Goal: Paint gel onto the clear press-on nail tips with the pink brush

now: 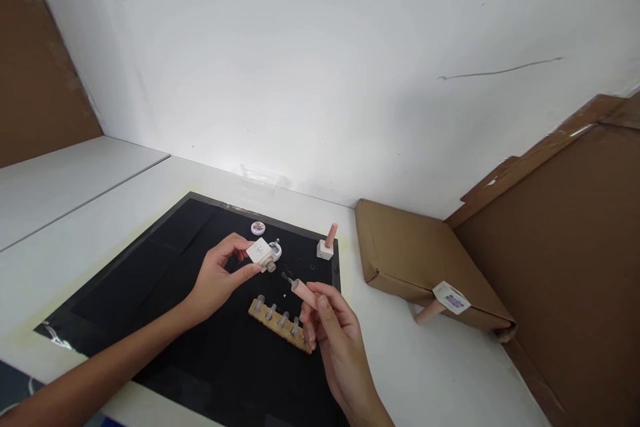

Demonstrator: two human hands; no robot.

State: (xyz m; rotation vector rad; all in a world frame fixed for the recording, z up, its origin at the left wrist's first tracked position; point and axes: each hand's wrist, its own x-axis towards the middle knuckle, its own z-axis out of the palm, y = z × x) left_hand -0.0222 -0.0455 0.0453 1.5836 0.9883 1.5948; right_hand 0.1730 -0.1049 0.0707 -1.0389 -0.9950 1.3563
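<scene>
My left hand grips a square white nail polish bottle, tilted so its neck points right. In my right hand is the pinkish nail polish cap, its brush end toward the bottle neck but apart from it. Just behind the bottle lies an open white round jar with something small and shiny at its rim. Below the hands a tan strip carries several clear nail tips; my right hand hides its right end.
A round white lid with a printed picture lies at the back of the black mat. Another polish bottle stands near the mat's right corner. A cardboard box is at right, with a further bottle against its front side.
</scene>
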